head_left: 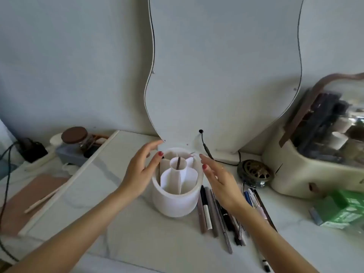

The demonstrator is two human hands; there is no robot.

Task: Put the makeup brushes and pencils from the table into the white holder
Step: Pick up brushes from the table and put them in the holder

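The white holder [173, 203] stands in the middle of the table, round, with a centre tube and fin-like dividers. A thin dark pencil [178, 163] stands in the centre tube, and another thin stick leans in a left compartment. My left hand [139, 170] hovers at the holder's left rim, fingers apart, thumb near the rim. My right hand [218, 180] is open beside the right rim, holding nothing. Several makeup pencils and brushes [212, 215] lie side by side on the table right of the holder, partly under my right wrist.
A wavy-edged mirror [226, 66] leans against the wall behind the holder. A brass ornate dish [255, 172] and a cream cosmetics case [315, 154] sit at right, green packets [346, 209] beside them. A brown-lidded jar [75, 137], a long white rod [69, 182] and cables lie at left.
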